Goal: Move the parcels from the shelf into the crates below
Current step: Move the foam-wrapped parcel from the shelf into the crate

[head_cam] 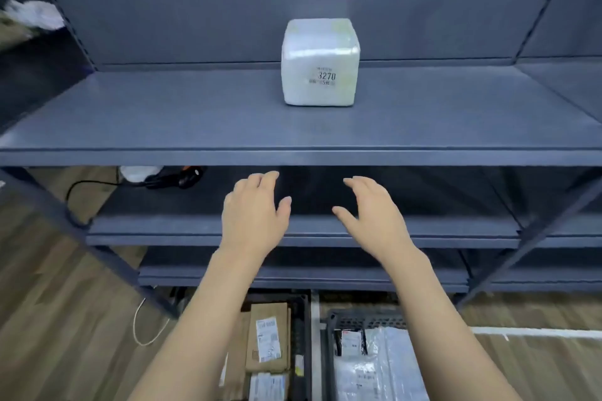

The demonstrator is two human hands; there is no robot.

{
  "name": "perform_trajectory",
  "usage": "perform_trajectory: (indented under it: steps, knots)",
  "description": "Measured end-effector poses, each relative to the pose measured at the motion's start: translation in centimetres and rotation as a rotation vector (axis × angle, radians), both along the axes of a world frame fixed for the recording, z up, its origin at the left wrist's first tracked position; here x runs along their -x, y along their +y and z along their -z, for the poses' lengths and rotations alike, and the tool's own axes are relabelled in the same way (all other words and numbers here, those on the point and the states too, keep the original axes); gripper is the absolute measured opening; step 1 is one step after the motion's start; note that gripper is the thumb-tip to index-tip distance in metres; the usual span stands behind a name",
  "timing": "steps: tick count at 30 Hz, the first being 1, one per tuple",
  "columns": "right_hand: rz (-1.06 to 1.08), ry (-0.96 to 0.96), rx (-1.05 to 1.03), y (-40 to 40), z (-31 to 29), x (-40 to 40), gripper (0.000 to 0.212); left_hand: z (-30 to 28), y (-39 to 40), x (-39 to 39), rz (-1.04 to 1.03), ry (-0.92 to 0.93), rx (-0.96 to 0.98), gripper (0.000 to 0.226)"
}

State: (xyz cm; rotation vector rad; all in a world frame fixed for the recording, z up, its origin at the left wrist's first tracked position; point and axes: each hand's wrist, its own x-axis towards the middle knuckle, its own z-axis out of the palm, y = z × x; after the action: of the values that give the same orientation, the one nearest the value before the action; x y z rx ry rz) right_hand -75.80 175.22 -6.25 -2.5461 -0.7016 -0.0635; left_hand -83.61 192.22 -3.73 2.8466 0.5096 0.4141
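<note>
both hands (257,215) raised, fingers (353,182) loose

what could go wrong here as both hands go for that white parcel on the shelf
1. The white parcel looks wrapped in glossy film, so it may slip when the left hand and right hand, both open and empty, squeeze its sides.
2. It sits well back on the shelf; dragging it forward could tip it over the front edge.
3. The left crate and right crate already hold parcels, so a dropped cube could land on them.

One head-worn view looks forward and down, close onto a grey shelf (195,127).
</note>
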Motion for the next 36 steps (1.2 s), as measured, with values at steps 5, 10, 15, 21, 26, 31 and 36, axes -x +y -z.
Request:
perform_trajectory:
  steps: [5,10,15,21,26,31,36]
  knots:
    - [0.064,-0.016,0.074,2.7,-2.2,-3.9,0.061,-2.9,4.6,-4.4,0.097,0.148,-0.071,0.053]
    - [0.12,0.059,0.173,4.2,-5.8,-10.0,0.074,-5.8,8.0,-10.9,0.158,0.241,-0.118,0.06]
    - [0.205,0.089,0.126,5.5,-10.9,-15.4,0.088,-8.9,11.4,-17.9,0.203,0.232,-0.09,0.091]
    - [0.272,0.199,-0.078,8.5,-14.2,-19.4,0.084,-11.2,12.0,-23.1,0.282,0.305,0.136,0.112]
    - [0.3,0.225,-0.065,10.0,-13.6,-21.5,0.069,-10.6,11.8,-25.6,0.266,0.253,0.314,0.122]
    - [0.315,0.128,-0.041,10.1,-12.6,-21.4,0.066,-8.8,10.6,-25.3,0.297,0.165,0.333,0.11]
    - [0.307,0.052,-0.051,9.5,-12.0,-19.2,0.054,-8.7,9.7,-23.6,0.258,0.071,0.418,0.094]
